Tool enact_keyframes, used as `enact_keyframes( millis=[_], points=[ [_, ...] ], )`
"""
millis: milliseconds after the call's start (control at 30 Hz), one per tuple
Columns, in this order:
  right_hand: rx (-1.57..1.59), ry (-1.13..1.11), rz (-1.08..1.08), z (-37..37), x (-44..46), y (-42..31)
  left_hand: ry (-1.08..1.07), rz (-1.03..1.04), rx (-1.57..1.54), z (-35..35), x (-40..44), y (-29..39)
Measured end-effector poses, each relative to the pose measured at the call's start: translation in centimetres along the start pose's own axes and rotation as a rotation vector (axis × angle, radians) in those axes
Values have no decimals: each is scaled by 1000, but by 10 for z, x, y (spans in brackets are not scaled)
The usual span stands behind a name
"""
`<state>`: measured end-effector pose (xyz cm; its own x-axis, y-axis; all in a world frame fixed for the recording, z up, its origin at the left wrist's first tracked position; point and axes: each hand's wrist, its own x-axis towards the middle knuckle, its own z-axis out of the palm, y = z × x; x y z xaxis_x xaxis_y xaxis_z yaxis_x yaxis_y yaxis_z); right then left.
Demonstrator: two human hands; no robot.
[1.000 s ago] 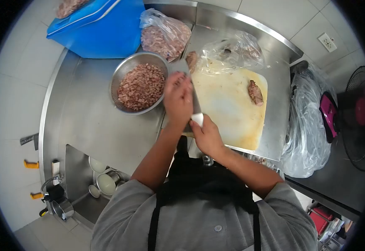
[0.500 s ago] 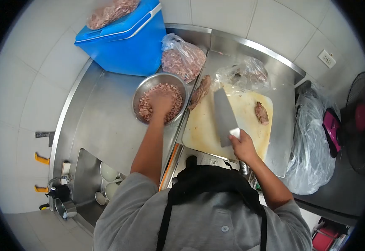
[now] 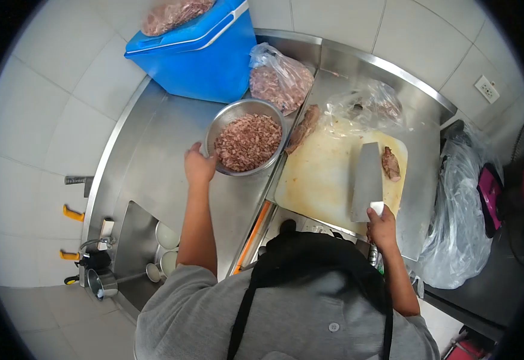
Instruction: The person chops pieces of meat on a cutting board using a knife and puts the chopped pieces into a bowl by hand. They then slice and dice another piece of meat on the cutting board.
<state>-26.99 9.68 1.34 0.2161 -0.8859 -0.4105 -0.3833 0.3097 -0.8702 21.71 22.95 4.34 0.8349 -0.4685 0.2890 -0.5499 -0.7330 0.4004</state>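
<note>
With left hand [image 3: 199, 166] open and seemingly empty, hovering just beside the steel bowl [image 3: 228, 114] at the lower-left rim. Not making out whether touching. With right hand [image 3: 382, 228] closed, gripping the cleaver [image 3: 367, 180] by its white handle [image 3: 376, 207].

Cleaver: holding over the right half of the cutting board [image 3: 316, 180], broad face up, far end away from the body, right beside a small meat piece [image 3: 390, 164]. Not making out any contact with board or meat.

Handling, best guess: weighing heavy toward the blade, behaving stiff, maybe getting slippery at the handle from grease. Best being held close up to the blade, keeping fingers clear of the edge.

Bowl: sitting on the counter [image 3: 154, 150] left of the board, holding a heap of chopped meat [image 3: 248, 143]. Probably feeling rigid, fairly weighty as loaded; better being gripped at opposite sides of the rim. For the chopped bits, expecting soft, slick, loose handling, so suiting a cupped palm over a pinch.

Pose: holding left arm [image 3: 199, 216] out forward, nearly straight. Pointing right forearm [image 3: 399, 276] forward, roughly lining up with the cleaver.
</note>
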Motion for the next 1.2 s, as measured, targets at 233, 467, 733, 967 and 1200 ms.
enact_keyframes(
  millis=[233,467,733,967,1200],
  points=[
    [76,31,59,-21,-13,2,-168,104,149,10,23,-30],
    [83,138,64,-50,-42,0,-322,521,-330,36,11,96],
    [192,369,183,-99,-95,54,-550,1054,-581,87,-91,298],
    [314,476,327,-101,-131,83,-534,1434,-588,199,-149,393],
    [279,405,282,-108,-134,91,-862,1017,-439,204,-133,306]
  ],
)
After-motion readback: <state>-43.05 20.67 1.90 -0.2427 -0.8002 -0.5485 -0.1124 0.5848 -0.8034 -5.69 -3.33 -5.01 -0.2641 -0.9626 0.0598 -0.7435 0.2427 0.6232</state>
